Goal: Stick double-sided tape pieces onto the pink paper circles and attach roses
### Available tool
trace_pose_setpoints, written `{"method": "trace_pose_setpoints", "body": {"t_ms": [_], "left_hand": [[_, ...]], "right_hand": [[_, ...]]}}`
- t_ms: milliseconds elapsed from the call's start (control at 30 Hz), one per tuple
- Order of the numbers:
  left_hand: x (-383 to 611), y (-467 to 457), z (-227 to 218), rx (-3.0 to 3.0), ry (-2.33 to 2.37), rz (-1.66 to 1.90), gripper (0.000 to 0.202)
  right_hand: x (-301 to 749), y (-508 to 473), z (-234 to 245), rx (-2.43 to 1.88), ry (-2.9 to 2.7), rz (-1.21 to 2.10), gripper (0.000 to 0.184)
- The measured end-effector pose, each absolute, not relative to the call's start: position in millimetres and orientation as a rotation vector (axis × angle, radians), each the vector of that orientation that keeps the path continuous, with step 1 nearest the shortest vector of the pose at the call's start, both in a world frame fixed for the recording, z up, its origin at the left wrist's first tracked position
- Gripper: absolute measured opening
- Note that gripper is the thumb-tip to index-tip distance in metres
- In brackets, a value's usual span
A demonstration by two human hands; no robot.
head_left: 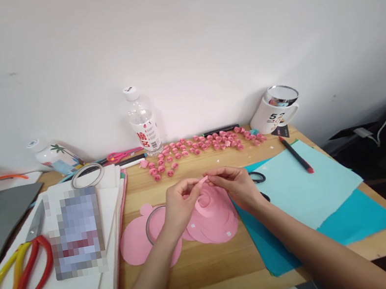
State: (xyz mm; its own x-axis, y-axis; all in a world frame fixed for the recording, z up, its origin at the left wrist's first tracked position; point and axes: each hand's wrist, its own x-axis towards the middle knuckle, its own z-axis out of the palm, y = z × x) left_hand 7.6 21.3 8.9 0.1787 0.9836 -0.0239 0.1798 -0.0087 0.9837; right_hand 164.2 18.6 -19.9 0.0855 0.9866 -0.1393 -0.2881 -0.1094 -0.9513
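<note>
My left hand (178, 202) and my right hand (233, 184) meet above the wooden desk (215, 270), both pinching the end of a pink paper spiral strip (203, 180). The strip hangs down in coils to a pile of pink paper discs (214, 220) under my hands. More pink discs and a tape ring (150, 221) lie just left of the pile. Several small rolled pink paper roses (200, 145) lie in a row at the back of the desk.
A stack of white sheets (90, 282) with red and yellow scissors (18, 275) lies at left. Light blue paper (304, 184) on darker blue paper (356, 220) lies at right, with a red pen (296, 155). Against the wall stand a water bottle (143, 121) and a white mug (276, 110).
</note>
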Motion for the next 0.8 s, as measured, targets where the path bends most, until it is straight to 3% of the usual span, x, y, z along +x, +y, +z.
{"method": "trace_pose_setpoints", "body": {"t_ms": [800], "left_hand": [[7.7,20.4,11.7,1.394,1.236,0.996,0.019]], "right_hand": [[163.6,17.7,-15.9,-1.122,-0.899,1.304,0.022]]}}
